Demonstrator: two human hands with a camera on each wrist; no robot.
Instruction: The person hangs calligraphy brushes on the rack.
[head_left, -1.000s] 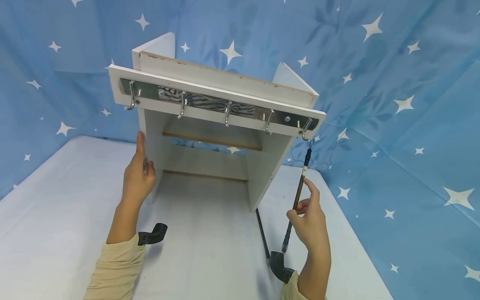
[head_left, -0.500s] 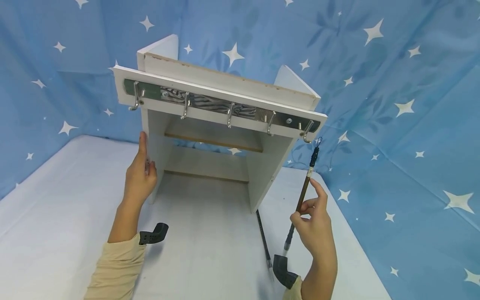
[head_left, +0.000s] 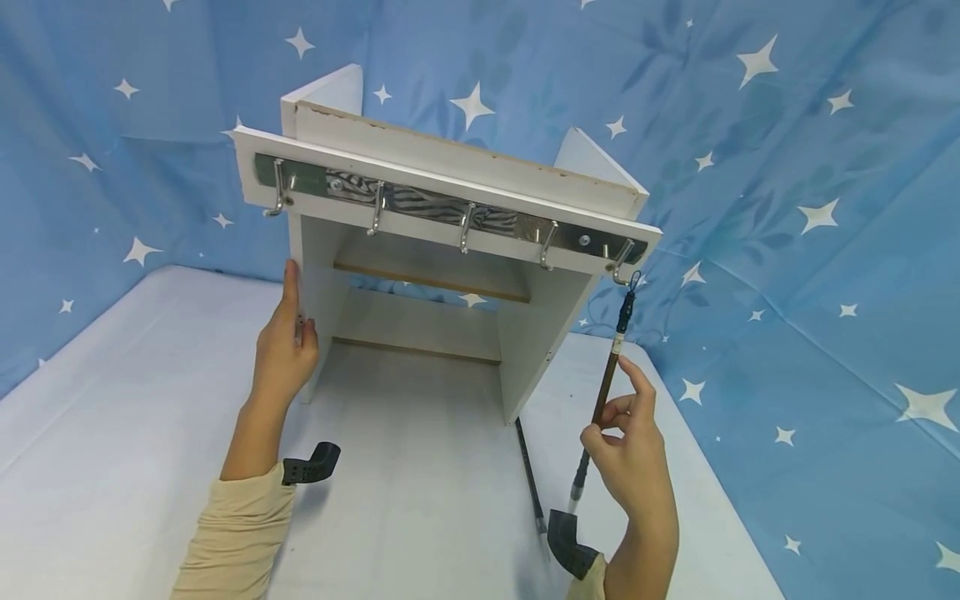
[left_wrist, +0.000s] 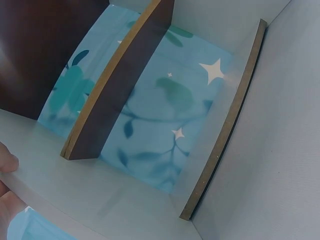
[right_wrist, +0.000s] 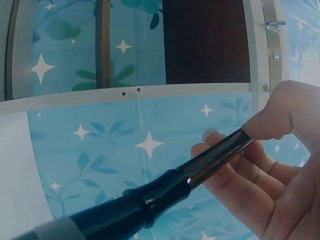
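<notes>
A white hook rack [head_left: 420,321] stands upright, with a row of metal hooks along its upper front board. My left hand [head_left: 281,358] grips its left side panel, thumb on the inner side and index finger pointing up along the edge. My right hand [head_left: 630,442] pinches the brown handle of a calligraphy brush [head_left: 609,375] between thumb and fingers. The brush hangs bristle end down, its thin cord loop [head_left: 635,280] right at the tip of the rightmost hook [head_left: 622,265]. In the right wrist view the brush's dark lower end [right_wrist: 160,195] points toward the camera.
A second dark brush [head_left: 529,475] is at the rack's right front leg, over the white tabletop [head_left: 397,500]. Blue star-patterned cloth [head_left: 787,333] hangs behind and to the right. Black camera mounts [head_left: 311,465] jut from both wrists.
My right hand first shifts right, taking the brush loop away from the rightmost hook. Since then the loop has come slightly back toward the hook tip. My left hand keeps its grip.
</notes>
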